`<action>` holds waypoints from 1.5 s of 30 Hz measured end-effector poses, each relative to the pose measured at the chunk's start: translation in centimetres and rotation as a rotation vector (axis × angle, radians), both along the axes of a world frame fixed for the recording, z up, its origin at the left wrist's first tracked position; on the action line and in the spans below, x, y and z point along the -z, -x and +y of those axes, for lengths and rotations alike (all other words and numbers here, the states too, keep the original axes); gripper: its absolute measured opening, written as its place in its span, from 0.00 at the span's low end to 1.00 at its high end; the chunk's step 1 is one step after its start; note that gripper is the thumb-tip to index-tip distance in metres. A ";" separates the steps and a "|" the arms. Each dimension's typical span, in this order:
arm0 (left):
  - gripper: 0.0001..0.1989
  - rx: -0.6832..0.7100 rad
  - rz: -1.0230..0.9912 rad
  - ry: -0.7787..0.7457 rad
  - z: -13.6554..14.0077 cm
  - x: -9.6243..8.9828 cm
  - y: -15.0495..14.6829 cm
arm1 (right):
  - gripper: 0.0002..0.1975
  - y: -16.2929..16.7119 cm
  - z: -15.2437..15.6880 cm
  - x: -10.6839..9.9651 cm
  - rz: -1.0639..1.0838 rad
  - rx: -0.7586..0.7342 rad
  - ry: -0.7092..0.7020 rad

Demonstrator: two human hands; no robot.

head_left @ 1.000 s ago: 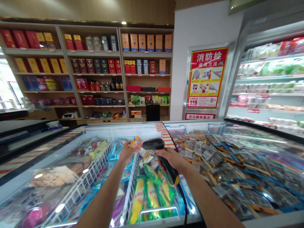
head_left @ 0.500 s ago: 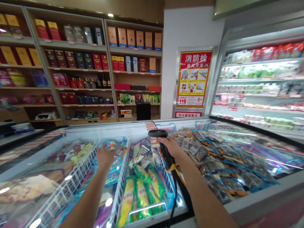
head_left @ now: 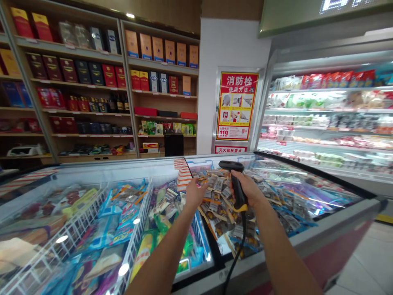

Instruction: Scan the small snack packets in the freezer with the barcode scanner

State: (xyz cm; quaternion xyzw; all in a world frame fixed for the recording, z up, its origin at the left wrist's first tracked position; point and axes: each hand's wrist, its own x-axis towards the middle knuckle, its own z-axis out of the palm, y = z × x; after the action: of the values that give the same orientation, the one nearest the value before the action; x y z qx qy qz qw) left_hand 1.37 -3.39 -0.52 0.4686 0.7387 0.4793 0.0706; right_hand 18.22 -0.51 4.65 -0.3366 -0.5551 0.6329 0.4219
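My right hand point(head_left: 250, 187) is wrapped round the handle of a black barcode scanner point(head_left: 239, 192) with a yellow-trimmed base, from which a cable hangs down. It is held above a heap of small grey-and-blue packets point(head_left: 294, 205) in the freezer's right section. My left hand point(head_left: 195, 192) is stretched out over the near-left edge of that heap, fingers apart, with nothing visible in it. Whether it touches the packets I cannot tell. In the left wire basket, a grey-and-orange packet point(head_left: 127, 194) lies on blue bags point(head_left: 107, 225).
White wire dividers point(head_left: 136, 229) split the chest freezer, and corn-like yellow-and-green packs point(head_left: 145, 250) lie in the middle section. A dark glass-lid frame point(head_left: 211, 246) runs between the sections. Shelves of boxes point(head_left: 158, 49) stand behind, with a lit chiller point(head_left: 322, 114) at right.
My left hand has moved right, from beside the packet in the left basket to the heap. The scanner has moved right over the packets, and my view has turned right.
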 end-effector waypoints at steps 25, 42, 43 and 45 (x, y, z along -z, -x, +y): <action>0.10 -0.004 -1.162 -0.526 -0.7 2.9 3.9 | 0.14 1.3 -5.3 2.6 0.051 -0.104 0.121; 0.11 0.036 -1.106 -0.524 0.1 4.0 4.5 | 0.15 1.3 -6.8 2.1 0.015 -0.111 0.148; 0.11 0.031 -1.107 -0.522 0.1 4.0 4.5 | 0.15 1.3 -6.9 2.0 0.013 -0.117 0.153; 0.10 0.013 -1.108 -0.513 0.1 3.9 4.4 | 0.14 1.4 -6.9 2.0 0.011 -0.134 0.158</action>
State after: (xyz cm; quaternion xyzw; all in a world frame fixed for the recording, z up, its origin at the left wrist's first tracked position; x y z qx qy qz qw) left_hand -3.06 -3.27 -4.45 0.1562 0.4503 0.8140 0.3319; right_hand 16.82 -7.37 2.64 -0.3275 -0.5224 0.7032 0.3540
